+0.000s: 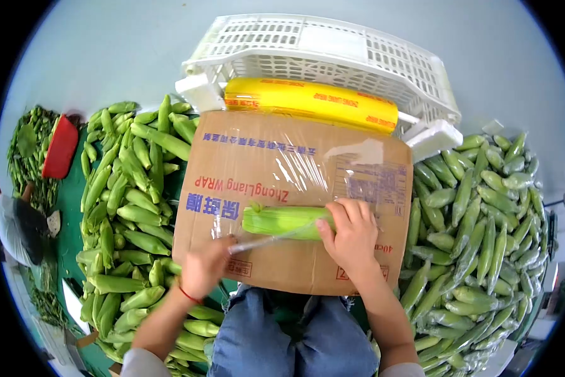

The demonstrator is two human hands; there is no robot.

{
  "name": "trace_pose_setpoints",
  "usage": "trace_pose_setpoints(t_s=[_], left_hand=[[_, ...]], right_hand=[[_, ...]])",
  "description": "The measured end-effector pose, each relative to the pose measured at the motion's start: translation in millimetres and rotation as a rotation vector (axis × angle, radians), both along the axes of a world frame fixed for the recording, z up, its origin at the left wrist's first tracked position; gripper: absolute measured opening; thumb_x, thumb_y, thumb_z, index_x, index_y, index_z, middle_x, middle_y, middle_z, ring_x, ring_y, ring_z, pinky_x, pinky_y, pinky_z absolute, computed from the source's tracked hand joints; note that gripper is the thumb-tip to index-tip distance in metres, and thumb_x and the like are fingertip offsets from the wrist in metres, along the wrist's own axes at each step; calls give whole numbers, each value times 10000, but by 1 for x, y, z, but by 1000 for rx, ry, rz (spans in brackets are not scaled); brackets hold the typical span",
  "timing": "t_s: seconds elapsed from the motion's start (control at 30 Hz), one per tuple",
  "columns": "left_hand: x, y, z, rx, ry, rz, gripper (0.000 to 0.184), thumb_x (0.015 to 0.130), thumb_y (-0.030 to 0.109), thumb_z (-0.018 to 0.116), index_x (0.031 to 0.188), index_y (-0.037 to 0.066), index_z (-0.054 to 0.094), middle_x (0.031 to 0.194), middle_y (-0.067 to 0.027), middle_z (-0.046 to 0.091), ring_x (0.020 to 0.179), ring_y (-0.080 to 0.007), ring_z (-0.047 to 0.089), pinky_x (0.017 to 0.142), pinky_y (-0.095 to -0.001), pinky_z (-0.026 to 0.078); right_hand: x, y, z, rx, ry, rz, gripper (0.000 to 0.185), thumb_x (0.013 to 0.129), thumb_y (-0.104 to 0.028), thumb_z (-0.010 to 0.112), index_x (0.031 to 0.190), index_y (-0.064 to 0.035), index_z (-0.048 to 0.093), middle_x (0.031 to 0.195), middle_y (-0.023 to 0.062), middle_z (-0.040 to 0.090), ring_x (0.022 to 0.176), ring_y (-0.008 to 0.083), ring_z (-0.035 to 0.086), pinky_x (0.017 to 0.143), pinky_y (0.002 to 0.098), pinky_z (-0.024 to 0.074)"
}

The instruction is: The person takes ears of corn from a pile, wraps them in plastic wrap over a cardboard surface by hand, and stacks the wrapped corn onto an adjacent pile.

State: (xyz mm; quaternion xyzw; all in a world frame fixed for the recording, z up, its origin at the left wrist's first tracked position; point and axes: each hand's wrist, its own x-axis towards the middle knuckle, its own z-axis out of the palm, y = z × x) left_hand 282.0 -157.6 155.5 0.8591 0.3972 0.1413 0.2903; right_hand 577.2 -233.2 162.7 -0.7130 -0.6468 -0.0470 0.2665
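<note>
A pale green, husk-covered ear of corn lay crosswise on a printed brown cardboard box covered with glossy clear film. The person's left hand was closed on one end of a narrow, translucent plastic strip, which ran across the ear's near side toward the right hand. The right hand was curled over the ear's right end, touching it; how firmly it gripped could not be told. Beyond the box, a yellow cylindrical roll with red lettering and a perforated white plastic crate barred the far side. A tall heap of unwrapped green corn crowded the left edge, and a heap of film-wrapped corn pressed close on the right. Farther left, a red plastic container stood beside dark green produce, with another person in grey clothing at the margin. The near edge of the box met knees in blue denim jeans. Flat printed cardboard stretched from the ear to the roll, giving the hands their widest room, while a narrower band separated the ear from the near edge.
</note>
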Motion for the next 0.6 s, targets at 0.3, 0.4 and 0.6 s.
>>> trace_pose_setpoints(t_s=[0.3,0.4,0.6], left_hand=[[130,88,27,202,285,-290,130,816,154,633,889,57,587,685,-182,618,681,-376,634,602,-475,502],[98,37,57,-10,402,-314,150,830,145,597,878,24,523,662,-199,627,638,-338,663,535,-449,519],[73,-4,21,177,260,-213,706,928,460,482,1422,-28,352,1492,-247,317,1381,-434,288,1121,-571,191]], right_hand=[[9,18,1,-61,80,25,238,810,-305,686,793,-74,627,760,60,554,701,284,590,585,393,499],[5,15,17,-494,129,9,285,864,-346,640,806,-69,606,715,79,578,660,326,620,576,426,510],[-11,-15,31,-368,160,170,435,839,-453,647,1079,-98,573,1022,120,603,885,308,626,691,394,530]])
